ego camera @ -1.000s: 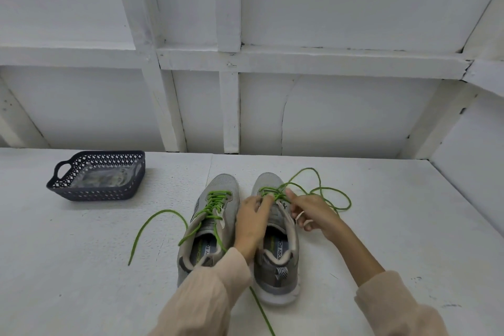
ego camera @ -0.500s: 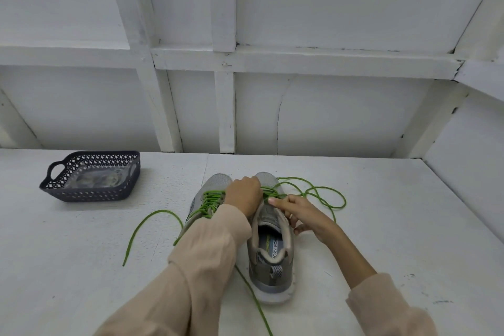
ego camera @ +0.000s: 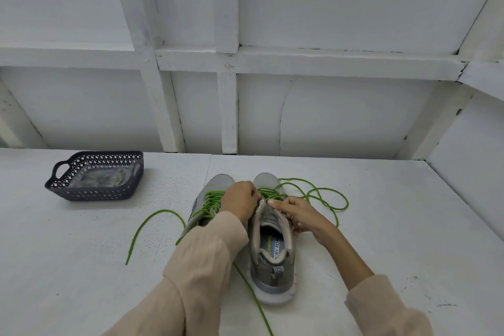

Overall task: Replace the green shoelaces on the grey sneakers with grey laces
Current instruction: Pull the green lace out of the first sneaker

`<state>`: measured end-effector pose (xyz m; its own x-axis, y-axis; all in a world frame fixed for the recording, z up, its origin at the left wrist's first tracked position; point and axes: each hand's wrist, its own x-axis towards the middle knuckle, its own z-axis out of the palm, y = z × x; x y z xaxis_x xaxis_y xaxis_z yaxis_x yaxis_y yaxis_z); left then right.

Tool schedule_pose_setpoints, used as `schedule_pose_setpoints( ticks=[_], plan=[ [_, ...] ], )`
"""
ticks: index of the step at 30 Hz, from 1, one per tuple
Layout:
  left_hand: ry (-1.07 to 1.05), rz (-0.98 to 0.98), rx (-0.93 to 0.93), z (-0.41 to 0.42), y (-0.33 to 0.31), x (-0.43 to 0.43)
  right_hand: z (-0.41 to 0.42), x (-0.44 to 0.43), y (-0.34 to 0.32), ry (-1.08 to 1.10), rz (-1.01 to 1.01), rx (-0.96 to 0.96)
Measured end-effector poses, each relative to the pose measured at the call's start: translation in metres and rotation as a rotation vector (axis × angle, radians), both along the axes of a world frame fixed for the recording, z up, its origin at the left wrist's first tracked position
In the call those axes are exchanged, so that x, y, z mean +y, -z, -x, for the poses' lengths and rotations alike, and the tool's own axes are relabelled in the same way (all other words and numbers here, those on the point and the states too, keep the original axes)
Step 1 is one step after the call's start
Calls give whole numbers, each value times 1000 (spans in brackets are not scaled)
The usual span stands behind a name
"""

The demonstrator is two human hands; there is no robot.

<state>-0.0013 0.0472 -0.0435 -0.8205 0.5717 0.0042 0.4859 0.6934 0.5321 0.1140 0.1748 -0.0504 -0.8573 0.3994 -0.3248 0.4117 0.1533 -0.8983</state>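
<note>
Two grey sneakers stand side by side on the white table, toes pointing away. The right sneaker (ego camera: 270, 259) has its green lace (ego camera: 324, 196) partly pulled out and looping loosely to the right. The left sneaker (ego camera: 201, 204) is still laced in green, and my left sleeve covers much of it. My left hand (ego camera: 240, 199) is curled over the right sneaker's front eyelets and grips the lace there. My right hand (ego camera: 297, 215) pinches the upper edge of the right sneaker beside the tongue.
A dark perforated basket (ego camera: 95, 176) at the back left holds a clear bag of greyish laces. A loose green lace end (ego camera: 152, 222) curves over the table on the left, another green lace end (ego camera: 253, 297) trails toward me. A white framed wall (ego camera: 229, 106) stands behind.
My left hand has moved forward from the tongue to the front eyelets of the right sneaker. My right hand has shifted a little toward the tongue edge. The view has drifted slightly.
</note>
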Motion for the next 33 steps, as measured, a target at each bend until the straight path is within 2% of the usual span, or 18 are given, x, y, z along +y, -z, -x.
schedule_pose_setpoints(
  ticks=[4, 10, 15, 19, 24, 29, 33],
  plan=[
    [-67, -69, 43, -4, 4, 2, -2, -1, -1, 6, 25, -1],
    [-37, -74, -58, -1, 8, -4, -1, -3, -2, 11, 11, 2],
    [-191, -238, -68, -4, 8, -2, -1, -3, -2, 13, 3, -6],
    [-110, -151, -95, -6, 12, -3, -1, -3, -2, 18, 7, -13],
    [-265, -476, -89, -3, 5, -4, -2, -4, -3, 14, 22, -4],
    [-113, -211, -136, -3, 9, -2, -1, -4, -4, 14, 19, -14],
    [-269, -467, -89, 0, 4, -3, -2, -4, -3, 13, 19, -14]
  ],
)
